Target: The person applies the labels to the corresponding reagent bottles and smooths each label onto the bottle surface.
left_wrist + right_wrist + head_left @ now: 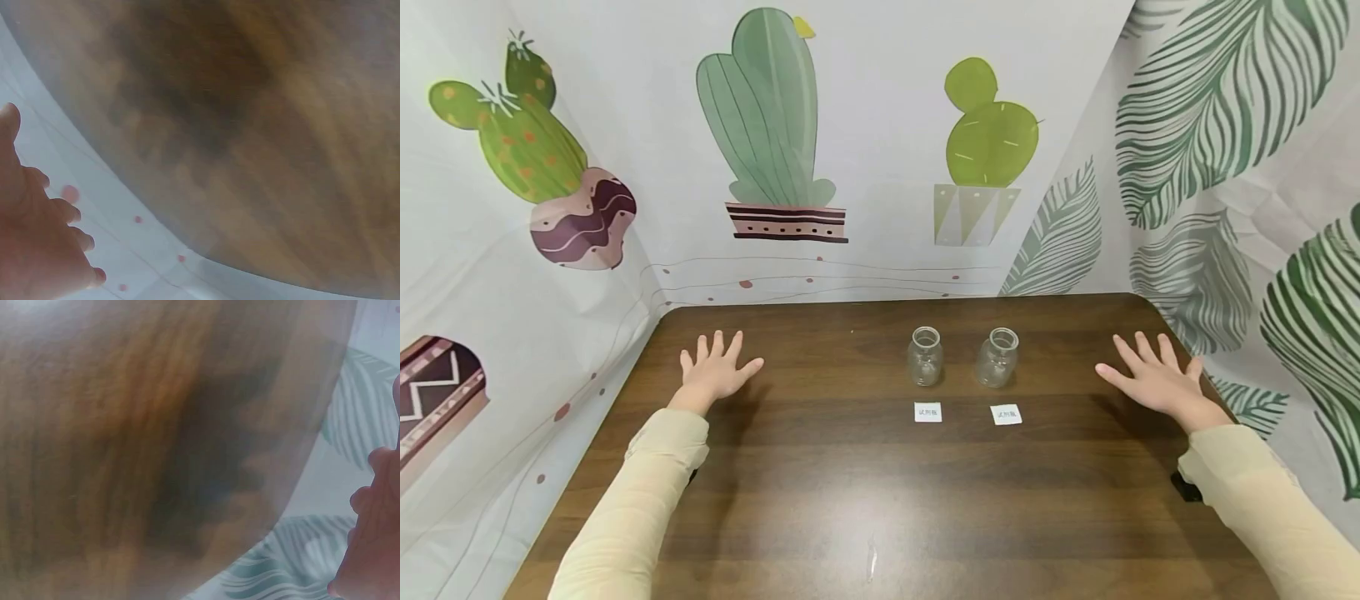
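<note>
My left hand (715,373) is held over the left side of the brown wooden table (835,467), fingers spread and holding nothing. Over the table's right edge my right hand (1157,382) is spread the same way, with nothing in it. Two clear glass jars, a left jar (925,358) and a right jar (997,358), stand upright and lidless at the back, between the hands but nearer the right one. In the wrist views, the left hand (44,231) and right hand (374,531) appear at the outer margins, their shadows falling on the wood.
In front of the jars lie two small white labels with printed characters, a left label (928,412) and a right label (1006,414). White curtains (880,150) printed with cacti and leaves enclose the table at the back and sides.
</note>
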`<move>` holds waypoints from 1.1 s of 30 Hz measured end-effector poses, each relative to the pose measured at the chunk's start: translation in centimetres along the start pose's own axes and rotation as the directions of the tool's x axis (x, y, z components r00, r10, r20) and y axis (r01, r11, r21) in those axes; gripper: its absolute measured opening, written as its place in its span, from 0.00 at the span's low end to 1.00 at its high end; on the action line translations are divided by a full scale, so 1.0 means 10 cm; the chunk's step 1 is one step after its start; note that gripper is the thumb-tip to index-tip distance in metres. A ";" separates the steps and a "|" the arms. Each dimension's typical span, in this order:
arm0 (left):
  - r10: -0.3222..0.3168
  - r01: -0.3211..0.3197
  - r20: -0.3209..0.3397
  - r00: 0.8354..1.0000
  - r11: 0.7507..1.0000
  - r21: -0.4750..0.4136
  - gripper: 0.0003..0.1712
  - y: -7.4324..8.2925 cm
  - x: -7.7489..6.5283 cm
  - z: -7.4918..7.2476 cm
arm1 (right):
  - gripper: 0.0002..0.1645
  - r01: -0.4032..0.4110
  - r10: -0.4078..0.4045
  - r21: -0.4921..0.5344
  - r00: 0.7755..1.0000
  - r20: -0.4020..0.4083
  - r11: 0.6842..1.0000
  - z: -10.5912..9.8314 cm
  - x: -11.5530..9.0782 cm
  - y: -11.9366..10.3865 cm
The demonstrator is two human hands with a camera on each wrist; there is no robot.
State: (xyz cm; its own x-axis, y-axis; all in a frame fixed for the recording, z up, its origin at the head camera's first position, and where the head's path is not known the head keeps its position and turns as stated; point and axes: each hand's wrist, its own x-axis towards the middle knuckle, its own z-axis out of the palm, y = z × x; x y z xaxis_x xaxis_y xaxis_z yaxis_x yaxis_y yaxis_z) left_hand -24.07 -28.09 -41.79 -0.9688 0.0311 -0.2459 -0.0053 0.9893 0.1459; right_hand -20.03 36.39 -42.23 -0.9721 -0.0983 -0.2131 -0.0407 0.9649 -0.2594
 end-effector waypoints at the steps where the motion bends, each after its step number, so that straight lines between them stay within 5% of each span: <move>1: 0.003 -0.003 -0.004 1.000 1.000 0.004 0.53 0.03 0.00 -0.02 | 0.50 0.003 -0.003 -0.001 1.000 -0.005 1.000 -0.02 0.00 -0.03; 12: 0.145 -0.134 -0.094 0.985 0.984 0.115 0.47 0.57 0.03 -0.10 | 0.47 0.081 -0.088 -0.075 0.992 -0.088 0.994 -0.24 0.04 -0.46; 18: 0.257 -0.235 -0.142 0.956 0.959 0.159 0.45 0.89 0.03 -0.10 | 0.47 0.154 -0.172 -0.127 0.974 -0.148 0.980 -0.30 0.05 -0.78; 23: 0.393 -0.372 -0.242 0.887 0.919 0.127 0.43 1.17 -0.02 -0.09 | 0.46 0.240 -0.272 -0.170 0.941 -0.200 0.956 -0.26 0.05 -1.07; 31: 0.587 -0.598 -0.401 0.703 0.793 0.114 0.32 1.54 -0.10 0.00 | 0.46 0.446 -0.473 -0.163 0.854 -0.215 0.880 -0.08 0.00 -1.52; 33: 0.612 -0.632 -0.389 0.689 0.769 0.091 0.29 1.62 -0.12 0.05 | 0.45 0.502 -0.517 -0.122 0.829 -0.214 0.856 -0.02 -0.02 -1.62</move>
State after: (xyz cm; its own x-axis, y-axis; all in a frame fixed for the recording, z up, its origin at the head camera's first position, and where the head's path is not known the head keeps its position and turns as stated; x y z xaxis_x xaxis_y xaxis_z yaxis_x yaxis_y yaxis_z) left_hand -22.92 -12.07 -39.62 -0.7667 0.5714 0.2927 0.6311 0.7545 0.1802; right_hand -19.26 20.83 -37.80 -0.8340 -0.5283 0.1590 -0.5515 0.8063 -0.2139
